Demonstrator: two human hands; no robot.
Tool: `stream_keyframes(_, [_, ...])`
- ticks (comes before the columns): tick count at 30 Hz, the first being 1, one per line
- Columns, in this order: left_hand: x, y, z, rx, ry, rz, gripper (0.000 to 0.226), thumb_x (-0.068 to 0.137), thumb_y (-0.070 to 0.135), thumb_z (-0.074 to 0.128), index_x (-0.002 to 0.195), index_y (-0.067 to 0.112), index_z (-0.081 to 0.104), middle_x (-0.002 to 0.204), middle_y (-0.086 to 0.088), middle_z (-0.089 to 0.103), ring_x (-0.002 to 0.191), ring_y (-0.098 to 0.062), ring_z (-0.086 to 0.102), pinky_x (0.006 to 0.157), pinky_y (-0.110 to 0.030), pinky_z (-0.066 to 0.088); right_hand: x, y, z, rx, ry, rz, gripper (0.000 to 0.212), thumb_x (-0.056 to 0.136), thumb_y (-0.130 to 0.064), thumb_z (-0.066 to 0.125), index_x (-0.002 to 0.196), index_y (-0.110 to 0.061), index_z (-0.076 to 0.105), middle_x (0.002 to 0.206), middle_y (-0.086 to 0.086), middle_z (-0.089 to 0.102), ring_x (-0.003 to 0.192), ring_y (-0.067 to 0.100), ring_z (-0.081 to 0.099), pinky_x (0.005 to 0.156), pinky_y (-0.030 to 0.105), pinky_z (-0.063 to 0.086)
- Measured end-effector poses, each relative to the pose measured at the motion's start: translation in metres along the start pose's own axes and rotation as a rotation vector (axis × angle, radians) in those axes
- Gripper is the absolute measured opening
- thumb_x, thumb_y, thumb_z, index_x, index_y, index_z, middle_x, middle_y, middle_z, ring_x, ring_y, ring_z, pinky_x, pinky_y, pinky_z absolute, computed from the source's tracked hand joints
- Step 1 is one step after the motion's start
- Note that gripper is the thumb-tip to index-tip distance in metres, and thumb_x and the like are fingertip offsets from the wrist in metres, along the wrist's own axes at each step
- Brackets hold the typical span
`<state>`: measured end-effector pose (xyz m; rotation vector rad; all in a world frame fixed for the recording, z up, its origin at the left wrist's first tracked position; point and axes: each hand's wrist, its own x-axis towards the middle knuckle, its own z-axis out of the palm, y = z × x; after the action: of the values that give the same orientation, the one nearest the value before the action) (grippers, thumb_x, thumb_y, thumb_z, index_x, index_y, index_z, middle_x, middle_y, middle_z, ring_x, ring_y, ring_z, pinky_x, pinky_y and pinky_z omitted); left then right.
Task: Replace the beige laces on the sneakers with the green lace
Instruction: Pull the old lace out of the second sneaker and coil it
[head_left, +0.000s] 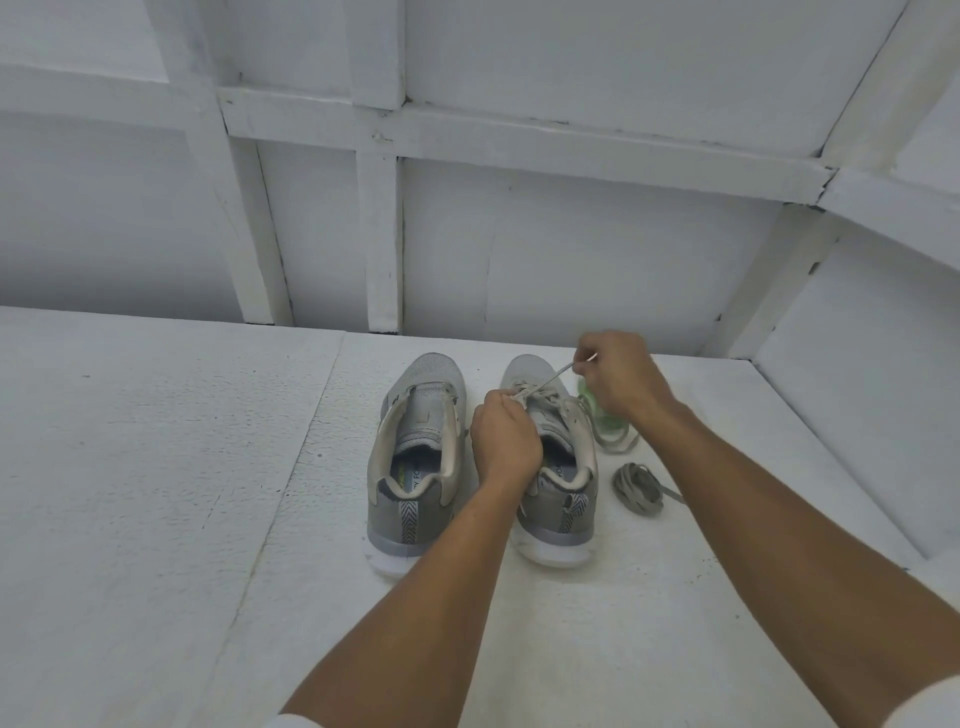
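Standing side by side near the back edge of a white textured tabletop (156, 467), heels toward the camera: a left grey mesh sneaker with white sole (415, 457), eyelets bare and tongue exposed, and a matching right grey mesh sneaker (563, 499), still threaded with a flat beige lace (553, 376).

Left hand (504, 441): curled over the right sneaker's tongue, fingertips pinching the lace at the upper crossing.

Right hand (621, 374): raised above the toe area, thumb and forefinger pinching the free end of the same lace, drawn taut between the two hands.

Lying just beside the right sneaker's outer edge, partly hidden behind the right hand: a bundled pale green lace (613, 423).

Nearer the camera and apart from the shoe: a coiled grey-beige loose lace (639, 488).

Toes close to the white panelled back wall (571, 249).

Raised white side wall (831, 415) on the right, near the coil.

Broad open surface to the left of the shoes and in front of the heels.
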<state>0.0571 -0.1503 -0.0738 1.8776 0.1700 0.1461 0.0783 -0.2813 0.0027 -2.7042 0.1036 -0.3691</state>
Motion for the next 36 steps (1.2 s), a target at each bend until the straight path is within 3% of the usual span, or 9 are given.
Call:
stream_keyframes(4, [0.0,0.0,-0.001,-0.002,-0.008,-0.004,0.035,0.103,0.019,0.028,0.114,0.005,0.058,0.115,-0.015,0.062,0.104,-0.029,0.057,0.089,-0.035,0.043,0.006,0.011,-0.022,0.04,0.085,0.073,0.014,0.088,0.002,0.059,0.083,-0.007,0.069,0.082,0.005,0.06,0.073,0.021,0.057,0.066,0.026,0.041])
stream_keyframes(14, [0.002,0.001,-0.002,-0.008,-0.04,-0.025,0.034,0.101,0.021,0.029,0.114,0.01,0.058,0.116,-0.011,0.061,0.105,-0.027,0.056,0.093,-0.038,0.046,0.007,0.033,-0.037,0.044,0.188,0.165,0.008,0.089,-0.007,0.064,0.081,-0.007,0.065,0.087,0.009,0.064,0.073,0.021,0.055,0.066,0.026,0.04])
stream_keyframes(17, [0.007,0.01,-0.005,-0.048,-0.076,-0.093,0.026,0.096,0.025,0.035,0.108,0.019,0.057,0.114,-0.008,0.061,0.102,-0.026,0.058,0.093,-0.044,0.048,-0.002,0.037,-0.027,0.034,0.071,0.19,0.005,0.088,-0.012,0.068,0.086,-0.008,0.066,0.096,0.013,0.066,0.072,0.022,0.056,0.065,0.027,0.043])
stream_keyframes(20, [0.012,0.022,-0.006,-0.024,-0.108,-0.106,0.028,0.086,0.033,0.041,0.109,0.025,0.055,0.112,-0.003,0.062,0.099,-0.027,0.062,0.093,-0.047,0.049,-0.013,0.041,-0.017,-0.065,-0.233,0.165,0.026,0.085,-0.022,0.072,0.108,-0.011,0.068,0.116,0.01,0.064,0.096,0.024,0.06,0.081,0.03,0.047])
stream_keyframes(22, [0.016,0.031,-0.006,-0.011,-0.129,-0.084,0.03,0.082,0.034,0.043,0.109,0.027,0.054,0.113,-0.001,0.062,0.098,-0.027,0.064,0.093,-0.048,0.049,-0.019,0.037,-0.017,-0.034,-0.255,0.15,0.03,0.087,-0.026,0.07,0.114,-0.014,0.067,0.12,0.007,0.064,0.106,0.023,0.06,0.086,0.03,0.046])
stream_keyframes(25, [0.028,0.042,-0.008,0.097,-0.168,-0.011,0.027,0.089,0.021,0.048,0.11,0.021,0.063,0.115,-0.001,0.065,0.105,-0.024,0.061,0.096,-0.044,0.048,-0.025,0.024,-0.02,0.172,-0.185,0.142,0.022,0.088,-0.037,0.066,0.097,-0.018,0.072,0.102,-0.001,0.07,0.095,0.017,0.065,0.081,0.034,0.054])
stream_keyframes(28, [0.043,0.051,-0.012,0.302,-0.31,0.057,0.026,0.09,0.015,0.049,0.102,0.014,0.072,0.11,-0.004,0.069,0.104,-0.024,0.063,0.092,-0.038,0.052,-0.034,0.01,-0.019,0.281,-0.306,0.168,0.028,0.086,-0.045,0.066,0.088,-0.017,0.07,0.086,0.003,0.072,0.08,0.018,0.069,0.072,0.037,0.06])
stream_keyframes(32, [0.054,0.061,-0.013,0.639,-0.491,0.168,0.025,0.09,0.015,0.054,0.105,0.008,0.072,0.107,-0.007,0.07,0.102,-0.025,0.063,0.088,-0.035,0.054,-0.043,0.006,-0.004,0.274,-0.328,0.175,0.026,0.089,-0.039,0.065,0.09,-0.013,0.069,0.088,0.004,0.07,0.077,0.019,0.069,0.058,0.028,0.059])
stream_keyframes(36, [0.054,0.059,-0.003,0.793,-0.541,0.254,0.021,0.084,0.02,0.06,0.1,0.011,0.07,0.097,-0.006,0.068,0.094,-0.024,0.063,0.08,-0.033,0.056,-0.048,0.007,0.01,0.271,-0.235,0.199,0.034,0.093,-0.029,0.052,0.088,0.001,0.069,0.083,0.017,0.07,0.074,0.029,0.068,0.07,0.041,0.059])
